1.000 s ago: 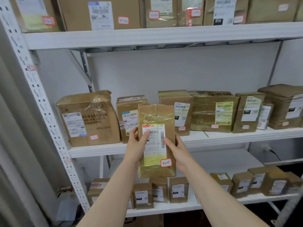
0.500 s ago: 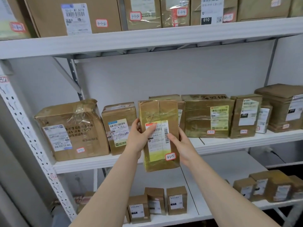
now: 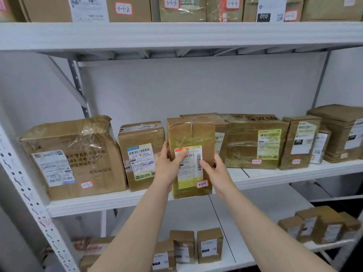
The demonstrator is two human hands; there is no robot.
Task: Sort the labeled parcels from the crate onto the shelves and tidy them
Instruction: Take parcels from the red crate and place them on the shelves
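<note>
White shelf point(image 3: 275, 179), crowded: left hand point(image 3: 169, 165) & right hand point(image 3: 214, 170) grip tall parcel point(image 3: 192, 134) sides at front edge; tight gap btwn boxes point(image 3: 141, 154) may snag & tip it.

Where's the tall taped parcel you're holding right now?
Centre of the head view: the left hand and right hand hold the tall taped parcel upright at the front edge of the middle shelf, just right of the 2010-marked box.

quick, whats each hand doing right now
Left hand: grips the parcel by its left edge.
Right hand: grips the same parcel by its right edge.
</note>
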